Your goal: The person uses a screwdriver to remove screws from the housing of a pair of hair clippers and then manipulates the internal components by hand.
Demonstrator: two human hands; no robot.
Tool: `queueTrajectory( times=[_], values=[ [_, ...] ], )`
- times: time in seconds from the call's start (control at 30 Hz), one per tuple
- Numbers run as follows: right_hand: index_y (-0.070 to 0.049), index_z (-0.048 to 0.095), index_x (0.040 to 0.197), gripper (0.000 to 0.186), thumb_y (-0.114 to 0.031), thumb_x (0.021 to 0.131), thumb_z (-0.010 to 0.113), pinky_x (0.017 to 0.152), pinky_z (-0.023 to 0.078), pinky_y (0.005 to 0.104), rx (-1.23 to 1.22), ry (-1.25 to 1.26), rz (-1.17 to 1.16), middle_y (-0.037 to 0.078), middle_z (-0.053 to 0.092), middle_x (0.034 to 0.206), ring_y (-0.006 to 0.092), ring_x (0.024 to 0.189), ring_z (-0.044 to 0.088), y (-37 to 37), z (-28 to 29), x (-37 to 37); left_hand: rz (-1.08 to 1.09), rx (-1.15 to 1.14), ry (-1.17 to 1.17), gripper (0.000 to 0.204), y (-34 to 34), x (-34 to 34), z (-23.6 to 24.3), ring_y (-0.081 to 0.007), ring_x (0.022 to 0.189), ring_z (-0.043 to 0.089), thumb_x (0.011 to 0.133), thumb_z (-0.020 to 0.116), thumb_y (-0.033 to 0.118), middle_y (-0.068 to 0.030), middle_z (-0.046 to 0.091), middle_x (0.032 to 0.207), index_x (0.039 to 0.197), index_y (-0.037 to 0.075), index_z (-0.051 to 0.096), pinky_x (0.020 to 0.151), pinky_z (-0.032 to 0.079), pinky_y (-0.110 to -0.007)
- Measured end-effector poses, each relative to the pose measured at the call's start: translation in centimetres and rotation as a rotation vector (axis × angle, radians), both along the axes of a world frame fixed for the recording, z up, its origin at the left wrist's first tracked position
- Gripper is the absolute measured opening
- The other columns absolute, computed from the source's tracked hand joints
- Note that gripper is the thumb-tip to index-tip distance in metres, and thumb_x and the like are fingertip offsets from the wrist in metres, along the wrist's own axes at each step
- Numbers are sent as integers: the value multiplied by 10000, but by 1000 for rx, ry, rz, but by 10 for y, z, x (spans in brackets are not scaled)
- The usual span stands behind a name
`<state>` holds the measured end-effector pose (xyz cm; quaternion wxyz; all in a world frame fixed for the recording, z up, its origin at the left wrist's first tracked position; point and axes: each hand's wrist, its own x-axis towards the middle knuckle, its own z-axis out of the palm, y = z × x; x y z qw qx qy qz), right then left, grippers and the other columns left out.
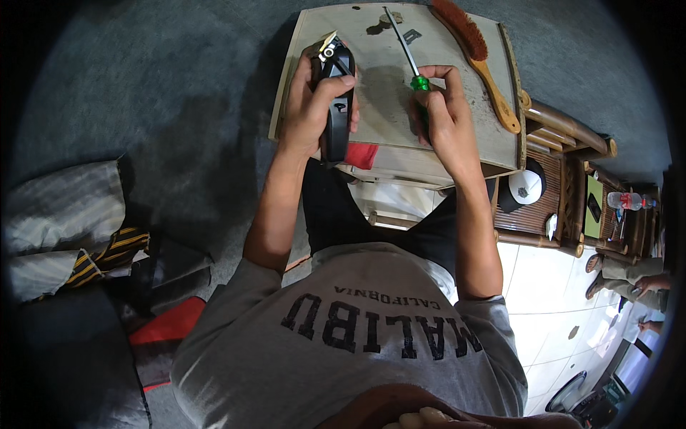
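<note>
My left hand (312, 107) is wrapped round a black hair clipper (337, 129), its thumb across the body. The clipper's gold-coloured and silver head points away from me, and its blade end is tilted up. In my right hand (446, 114) is a screwdriver (404, 48) with a green handle, its long steel shaft pointing away over the table. The tip is apart from the clipper. Both hands are above a small pale table (386, 114). A small flat metal piece (412, 36) lies on its far part. A red cloth (361, 155) is at the near edge beneath the clipper.
A wooden-handled brush (493, 86) with reddish bristles lies along the table's right side. A bamboo bench (554, 171) beside it bears a black-and-white cap (524, 189). Further right are a phone (594, 207), a plastic bottle (625, 201) and another person's legs (629, 275). Cloths (71, 207) lie at left.
</note>
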<state>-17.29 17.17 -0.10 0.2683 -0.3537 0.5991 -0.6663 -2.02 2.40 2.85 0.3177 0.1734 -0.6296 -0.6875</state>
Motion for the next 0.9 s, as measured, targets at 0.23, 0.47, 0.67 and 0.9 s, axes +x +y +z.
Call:
queueTrajectory(
  times=[0.23,0.47,0.67,0.9],
  values=[
    [-7,522,1257,289,-141,1002,500,505,415,302,2,4,-9,38,582,626,109,503,524,-1,1,3,-16,-58,-46,449,2,2,-1,-131,548,616,944,725,79,-52,617,871,1302,51,456,459,529,-296],
    [-15,521,1281,297,-140,1012,507,507,410,291,22,0,-7,30,591,655,102,513,514,0,3,4,187,-559,-82,520,-8,3,-18,-142,731,653,922,779,97,-61,655,983,1336,8,477,670,544,-289],
    [-44,577,1353,313,-188,1077,607,545,396,242,-29,-36,21,6,637,791,55,622,535,3,9,0,120,-407,-140,493,-26,5,5,-94,698,628,959,744,191,-44,642,966,1357,64,482,605,529,-267],
    [-55,740,1274,291,-202,1023,724,647,400,204,42,169,32,-37,660,767,23,710,536,41,14,-28,50,-449,-309,637,-44,4,7,-158,938,688,901,821,265,-77,724,1020,1376,50,456,859,541,-324]
  ],
)
